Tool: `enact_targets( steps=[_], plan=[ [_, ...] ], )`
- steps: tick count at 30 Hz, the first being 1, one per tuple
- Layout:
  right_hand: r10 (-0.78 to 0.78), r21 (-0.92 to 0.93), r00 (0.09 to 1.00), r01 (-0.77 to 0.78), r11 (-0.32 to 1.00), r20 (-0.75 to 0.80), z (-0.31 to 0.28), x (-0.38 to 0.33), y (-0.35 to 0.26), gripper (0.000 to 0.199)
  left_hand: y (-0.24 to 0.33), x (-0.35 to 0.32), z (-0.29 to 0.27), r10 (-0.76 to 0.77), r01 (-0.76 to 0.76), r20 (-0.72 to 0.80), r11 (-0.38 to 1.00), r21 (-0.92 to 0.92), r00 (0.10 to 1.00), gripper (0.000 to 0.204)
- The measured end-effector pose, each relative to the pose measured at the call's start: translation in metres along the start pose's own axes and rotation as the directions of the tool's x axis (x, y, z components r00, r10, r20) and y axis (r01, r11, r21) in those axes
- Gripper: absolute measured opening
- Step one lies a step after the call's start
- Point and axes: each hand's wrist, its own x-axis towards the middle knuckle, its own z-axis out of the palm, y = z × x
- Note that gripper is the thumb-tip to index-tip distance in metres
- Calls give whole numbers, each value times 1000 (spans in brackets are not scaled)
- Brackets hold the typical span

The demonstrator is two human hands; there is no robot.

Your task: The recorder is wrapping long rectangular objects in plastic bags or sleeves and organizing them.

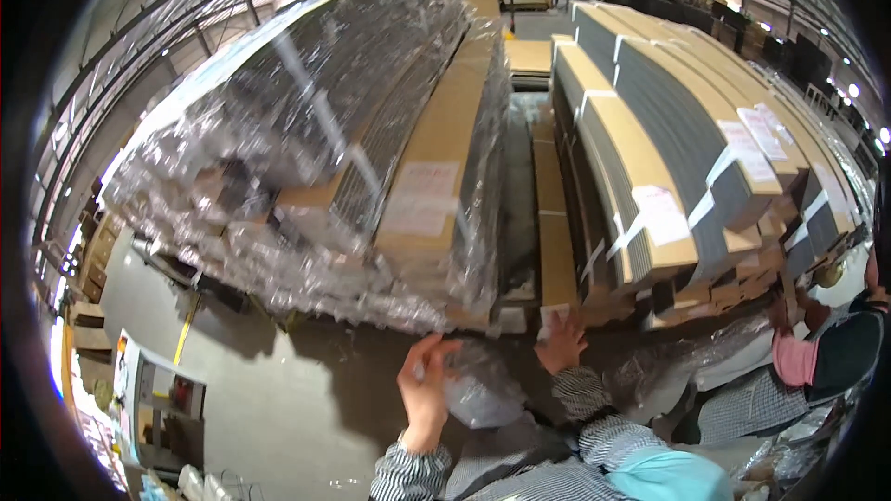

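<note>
Down low, the left hand (425, 390) grips a crumpled wad of clear plastic film (478, 390), while the right hand (560, 343) rests open against the stacked brown cardboard cartons (557, 250) just above

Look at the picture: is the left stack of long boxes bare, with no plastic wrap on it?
No, clear plastic wrap covers the left stack.
</note>
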Motion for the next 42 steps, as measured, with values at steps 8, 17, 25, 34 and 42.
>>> enact_targets(
  steps=[8, 17, 25, 34, 42],
  plan=[
    [-642, 802, 700, 557, 216, -313, -120, -203, -42, 42, 25, -51, 22, 63, -1, 175, 942, -337, 983, 36],
    [-441, 494, 629, 777, 391, -640, -144, -232, -34, 17, 27, -77, 34, 285, -291, 253, 957, -16, 924, 19],
    [-283, 655, 721, 692, 302, -632, -159, -210, -3, 18, 11, -78, -3, -36, 71, 465, 996, -59, 885, 12],
    [-781, 687, 605, -635, -353, 158, -70, -195, 52, 34, -75, -101, -23, -278, 493, 693, 860, -128, 665, 52],
    [-611, 672, 715, 271, 690, 339, 22, -135, 178, 25, -233, -79, -50, -599, -75, 622, 687, 723, 504, 24]
  ],
)
